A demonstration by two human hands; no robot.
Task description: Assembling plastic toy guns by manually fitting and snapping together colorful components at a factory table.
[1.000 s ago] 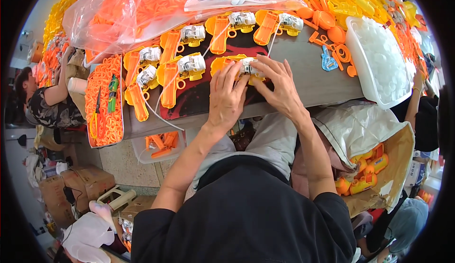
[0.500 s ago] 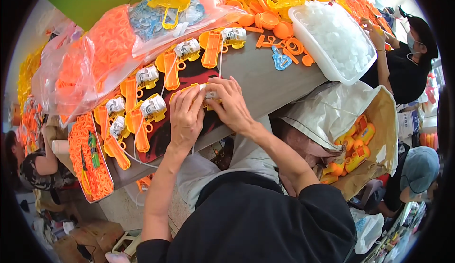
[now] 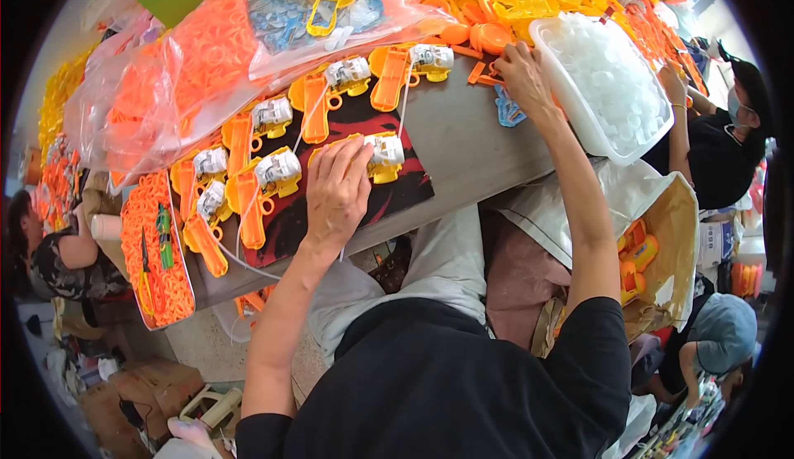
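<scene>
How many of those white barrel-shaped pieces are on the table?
7 white pieces: one beside the left hand, four in the far row along the plastic bag, two nearer, left of that hand. Others may be hidden.

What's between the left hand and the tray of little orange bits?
In the head view: some orange and yellow pieces with white parts, then dark red mat beside the left hand.

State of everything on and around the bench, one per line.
Left hand: on the near assembly, grip unclear
Right hand: at loose orange parts, hold unclear
Near assembly: partly covered by fingers
Other assemblies: lying, white pieces exposed
White tub: uncovered, heaped with translucent pieces
Scissors: lying on orange rings
White sack: open, yellow-orange parts inside
</scene>
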